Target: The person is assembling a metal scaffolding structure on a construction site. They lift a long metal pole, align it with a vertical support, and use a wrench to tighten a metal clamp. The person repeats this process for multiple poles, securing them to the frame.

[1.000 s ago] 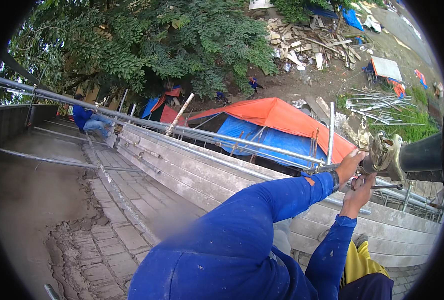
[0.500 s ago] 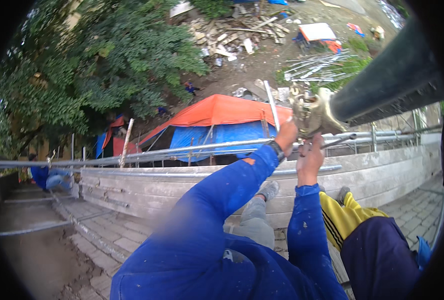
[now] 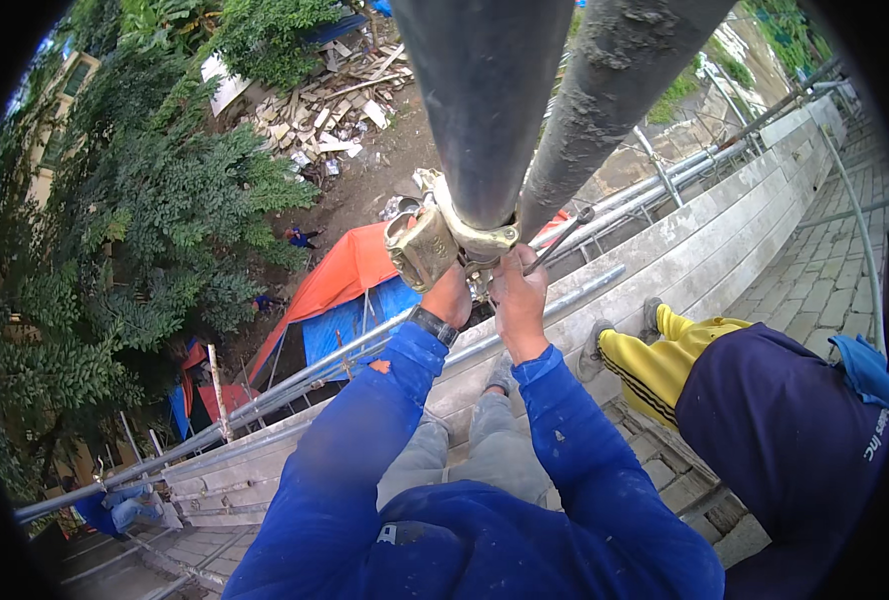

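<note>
A brass-coloured scaffold clamp (image 3: 420,247) sits round the lower end of a thick dark pole (image 3: 485,110). One of its flaps hangs out to the left. My left hand (image 3: 450,300) grips the clamp from below, its fingertips hidden behind the metal. Just right of it, my right hand (image 3: 521,300) is closed, thumb up against the clamp's underside. From that hand a thin dark metal bar (image 3: 562,240), like a wrench handle, sticks out up and to the right. A second, mud-crusted pole (image 3: 620,95) slants beside the first.
Below run metal scaffold tubes (image 3: 575,298) and a grey plank barrier (image 3: 685,255). A person in yellow trousers (image 3: 655,365) and a dark top stands close on my right. Another person (image 3: 105,508) is at the far left. An orange tarpaulin (image 3: 350,268) lies lower down, beside trees (image 3: 165,220).
The view has swung right, so the clamp, pole and both hands now show nearer the middle. The second pole has come into sight. Both hands remain at the clamp.
</note>
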Demonstrator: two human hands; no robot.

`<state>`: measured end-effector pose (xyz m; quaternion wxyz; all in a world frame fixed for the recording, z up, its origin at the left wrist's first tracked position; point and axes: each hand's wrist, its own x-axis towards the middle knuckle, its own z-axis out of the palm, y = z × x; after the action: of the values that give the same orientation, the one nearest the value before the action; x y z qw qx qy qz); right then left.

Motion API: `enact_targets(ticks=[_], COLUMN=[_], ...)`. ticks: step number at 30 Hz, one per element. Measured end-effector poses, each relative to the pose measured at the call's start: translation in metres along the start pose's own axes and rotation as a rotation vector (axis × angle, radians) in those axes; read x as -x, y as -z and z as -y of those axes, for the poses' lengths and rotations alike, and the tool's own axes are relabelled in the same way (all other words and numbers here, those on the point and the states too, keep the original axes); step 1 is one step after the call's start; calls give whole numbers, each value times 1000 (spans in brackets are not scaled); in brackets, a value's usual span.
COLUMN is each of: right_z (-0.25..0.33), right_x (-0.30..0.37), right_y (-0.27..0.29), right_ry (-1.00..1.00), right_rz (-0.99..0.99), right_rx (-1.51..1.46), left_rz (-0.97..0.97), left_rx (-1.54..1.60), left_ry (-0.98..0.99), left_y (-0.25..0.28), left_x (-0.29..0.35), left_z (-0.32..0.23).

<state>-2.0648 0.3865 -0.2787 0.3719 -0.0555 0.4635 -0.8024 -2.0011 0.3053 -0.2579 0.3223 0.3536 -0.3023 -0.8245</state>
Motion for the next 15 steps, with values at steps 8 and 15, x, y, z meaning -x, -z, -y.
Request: enact_targets(ticks=[8,15], right_z=[-8,-34], right_x=[44,110], right_y=[25,25], right_ry=[-26,-180], right_rz=[17,100], right_rx=[55,153], left_rz=[178,202], left_rx=[-19,-169], left_ry=[61,90], left_y=[37,47], left_x=[-23,-18], left_z=[3,-6])
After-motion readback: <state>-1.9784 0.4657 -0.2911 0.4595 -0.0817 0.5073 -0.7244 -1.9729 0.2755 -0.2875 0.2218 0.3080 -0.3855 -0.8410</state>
